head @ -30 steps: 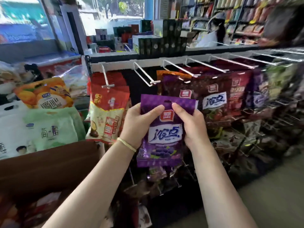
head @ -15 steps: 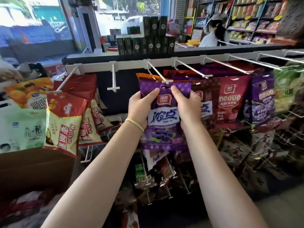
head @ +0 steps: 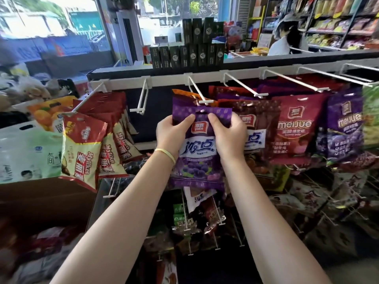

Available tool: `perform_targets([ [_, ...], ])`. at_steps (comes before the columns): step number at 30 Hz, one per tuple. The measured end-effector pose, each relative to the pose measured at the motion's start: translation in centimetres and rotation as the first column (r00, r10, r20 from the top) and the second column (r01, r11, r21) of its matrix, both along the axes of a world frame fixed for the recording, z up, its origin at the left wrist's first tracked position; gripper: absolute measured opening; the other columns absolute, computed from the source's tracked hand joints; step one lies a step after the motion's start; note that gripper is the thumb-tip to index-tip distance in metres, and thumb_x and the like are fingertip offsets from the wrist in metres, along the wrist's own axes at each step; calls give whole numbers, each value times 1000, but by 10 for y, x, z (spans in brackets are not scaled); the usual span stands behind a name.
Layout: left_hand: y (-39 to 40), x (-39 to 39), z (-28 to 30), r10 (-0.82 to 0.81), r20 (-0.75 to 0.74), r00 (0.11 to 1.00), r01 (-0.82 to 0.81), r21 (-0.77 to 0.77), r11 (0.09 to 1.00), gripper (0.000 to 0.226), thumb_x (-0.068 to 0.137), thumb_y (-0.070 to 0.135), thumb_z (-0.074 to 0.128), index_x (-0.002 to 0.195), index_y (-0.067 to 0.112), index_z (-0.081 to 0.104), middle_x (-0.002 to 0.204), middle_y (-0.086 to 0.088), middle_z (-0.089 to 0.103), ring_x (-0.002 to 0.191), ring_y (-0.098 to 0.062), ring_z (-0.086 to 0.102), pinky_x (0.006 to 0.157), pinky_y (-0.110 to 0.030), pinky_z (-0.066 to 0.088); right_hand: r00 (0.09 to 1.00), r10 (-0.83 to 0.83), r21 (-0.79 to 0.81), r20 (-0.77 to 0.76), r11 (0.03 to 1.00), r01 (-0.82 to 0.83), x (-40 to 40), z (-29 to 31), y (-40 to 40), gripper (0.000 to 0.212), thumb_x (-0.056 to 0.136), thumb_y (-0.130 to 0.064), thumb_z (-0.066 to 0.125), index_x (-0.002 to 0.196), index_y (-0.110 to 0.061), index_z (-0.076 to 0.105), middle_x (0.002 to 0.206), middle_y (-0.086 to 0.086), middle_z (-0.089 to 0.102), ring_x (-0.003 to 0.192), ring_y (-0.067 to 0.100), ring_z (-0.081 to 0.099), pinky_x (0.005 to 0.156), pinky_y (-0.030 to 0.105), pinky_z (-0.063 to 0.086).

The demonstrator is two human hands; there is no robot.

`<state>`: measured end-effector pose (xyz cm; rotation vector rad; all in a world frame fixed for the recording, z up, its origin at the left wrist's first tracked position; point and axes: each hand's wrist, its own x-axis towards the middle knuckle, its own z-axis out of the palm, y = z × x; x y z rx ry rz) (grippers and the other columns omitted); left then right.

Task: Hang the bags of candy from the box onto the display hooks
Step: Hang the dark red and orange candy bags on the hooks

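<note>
Candy bags fill the display rack (head: 143,78): red-and-yellow packs (head: 82,148) at left, a red pack (head: 295,128) and a purple pack (head: 344,128) at right. The brown cardboard box (head: 47,193) sits lower left; we make out blurred wrappers inside. We hold the purple grape bag (head: 198,148) just below a white hook (head: 202,95), its punched hole near the hook tip. Our left hand (head: 172,134) and right hand (head: 227,134) each pinch a top corner of it.
</note>
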<state>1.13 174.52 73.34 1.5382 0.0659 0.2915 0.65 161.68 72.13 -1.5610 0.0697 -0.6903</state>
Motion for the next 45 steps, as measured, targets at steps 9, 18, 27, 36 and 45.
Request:
perform_targets([
  [9,19,-22,-57,-12,308,951,-146,485,862,92,81,37,81,153,21,25,144,5,37,136,-10,38,114,-28,34,835,-316,-588,450,599,544,-17,-48,6,25,90,-7,63,116,-7,65,122,17,58,116,31,52,94,43,45],
  [18,33,-24,-59,-209,142,968,103,534,839,91,90,26,73,158,32,12,141,10,52,125,-1,53,99,-14,44,897,-315,-684,310,582,441,-23,-63,22,26,88,-10,66,114,-8,66,120,13,59,115,30,51,93,45,44],
  [27,124,-99,-47,-293,-116,949,296,647,703,18,92,5,59,92,12,75,77,1,73,64,-15,71,67,-25,55,967,201,-445,-158,859,-252,-73,-66,106,14,95,-18,55,84,-19,66,63,-8,61,58,11,57,55,27,44],
  [36,334,-157,-84,-375,-533,759,553,224,802,20,99,12,55,98,0,71,90,-19,75,70,-27,70,61,-27,55,364,670,20,-647,493,-870,-107,-85,279,25,102,-4,45,97,1,69,83,18,73,76,31,72,69,37,61],
  [45,536,-170,-196,325,-437,838,114,724,680,21,91,24,60,109,19,70,125,-12,59,122,-32,54,102,-39,47,389,453,-93,-802,549,-831,-118,-173,474,27,102,-10,45,99,-16,71,103,8,73,93,22,72,84,38,59],
])
